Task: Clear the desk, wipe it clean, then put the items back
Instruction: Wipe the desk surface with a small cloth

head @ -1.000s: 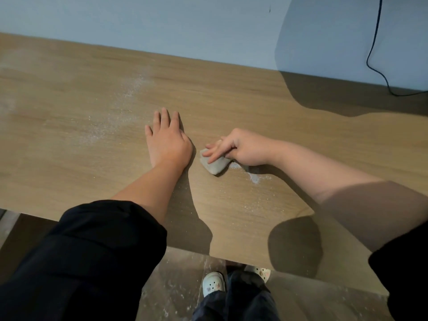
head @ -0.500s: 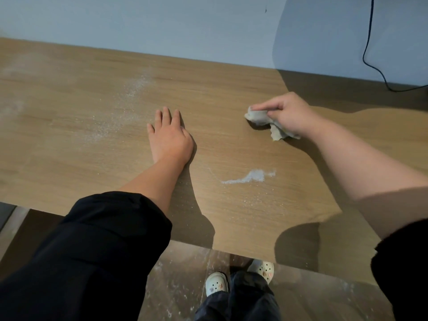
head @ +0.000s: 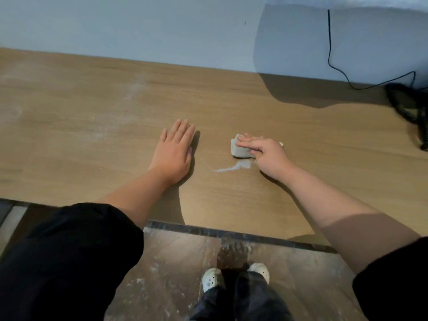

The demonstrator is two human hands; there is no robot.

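A wooden desk fills the view, dusted with white powder. My right hand presses a small folded grey cloth flat onto the desk near the middle. Just below the cloth lies a swept line of white powder. My left hand rests palm down on the desk to the left of the cloth, fingers spread, holding nothing. A fainter streak of powder runs across the desk's left half.
A dark object lies blurred at the desk's far right edge, with a black cable running up the pale wall behind it. The desk's front edge is close to me; my shoes stand on the powder-marked floor below.
My right hand has pulled the cloth from the far right back toward me and leftward, stopping just above the powder line. My left hand has stayed flat. The view has shifted right.
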